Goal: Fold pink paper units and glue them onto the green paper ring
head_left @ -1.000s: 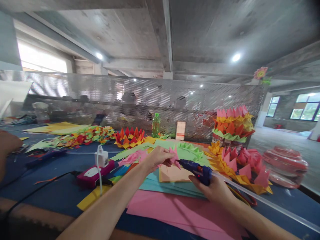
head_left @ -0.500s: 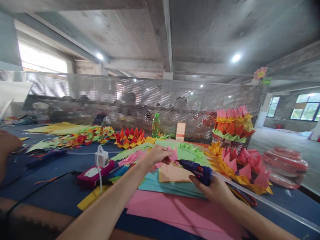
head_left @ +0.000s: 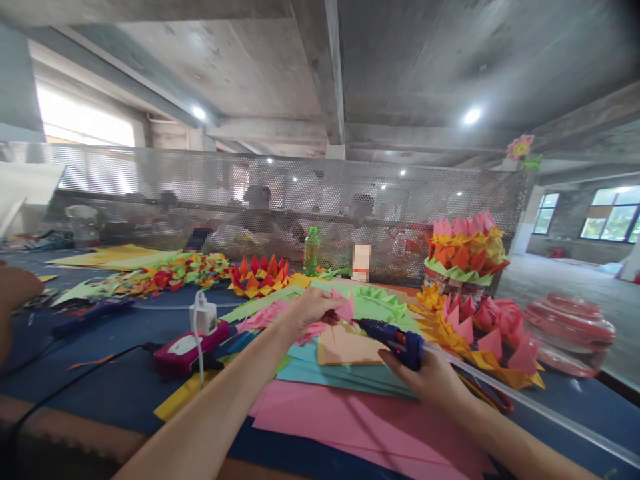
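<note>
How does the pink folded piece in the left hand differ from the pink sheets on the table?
The folded piece is small and pointed; the sheets are larger and flat. The left hand holds the folded piece; the sheets lie on the table. Both are pink.

1. The glue gun [head_left: 395,338] looks like smooth plastic with a slight shine; the long glue stick [head_left: 530,405] is clear and glossy.
2. Matt paper, to my eye, makes the folded pink piece [head_left: 344,308] and smooth pink sheets [head_left: 350,427].
3. Perforated metal forms the partition [head_left: 200,173].
4. Glossy, see-through plastic: the green bottle [head_left: 313,253].
5. Rough concrete overhead: the ceiling [head_left: 250,60].
</note>
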{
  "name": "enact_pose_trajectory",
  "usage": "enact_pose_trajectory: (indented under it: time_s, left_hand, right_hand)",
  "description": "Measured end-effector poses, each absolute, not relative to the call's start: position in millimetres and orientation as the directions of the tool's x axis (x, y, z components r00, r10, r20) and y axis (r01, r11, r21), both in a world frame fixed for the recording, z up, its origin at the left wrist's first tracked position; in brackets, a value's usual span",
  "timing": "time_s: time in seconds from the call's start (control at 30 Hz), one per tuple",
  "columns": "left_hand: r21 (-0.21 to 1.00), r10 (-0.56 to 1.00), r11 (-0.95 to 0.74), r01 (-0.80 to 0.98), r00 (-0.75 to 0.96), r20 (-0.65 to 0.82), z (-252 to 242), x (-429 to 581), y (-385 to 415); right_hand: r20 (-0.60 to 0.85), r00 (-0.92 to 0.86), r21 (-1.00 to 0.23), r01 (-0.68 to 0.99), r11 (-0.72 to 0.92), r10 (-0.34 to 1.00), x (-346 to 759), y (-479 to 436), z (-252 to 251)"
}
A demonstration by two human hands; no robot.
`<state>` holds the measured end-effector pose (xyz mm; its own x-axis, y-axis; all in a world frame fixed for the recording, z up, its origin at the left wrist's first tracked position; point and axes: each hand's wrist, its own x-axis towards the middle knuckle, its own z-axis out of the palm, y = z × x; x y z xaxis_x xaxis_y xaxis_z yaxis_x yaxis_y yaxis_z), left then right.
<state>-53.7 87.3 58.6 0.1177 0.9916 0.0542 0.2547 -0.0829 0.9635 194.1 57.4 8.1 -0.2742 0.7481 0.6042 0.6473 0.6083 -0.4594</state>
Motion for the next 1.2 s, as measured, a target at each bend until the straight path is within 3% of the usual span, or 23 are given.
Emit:
enact_pose_trajectory:
  time_s: [0.67,1.2]
  left_hand:
    - [0.974,0.996,-0.052,0.22,0.08,0.035,63,-58,89]
    - [0.956,0.995,-0.008,0.294,0.094,-0.02,50,-40,87]
  right_hand:
    - [0.648,-0.315,-0.378,0.658,0.652,0.694,197,60,6]
    - [0.708,-0.322,-0.294,0.674,0.678,0.628,196,60,5]
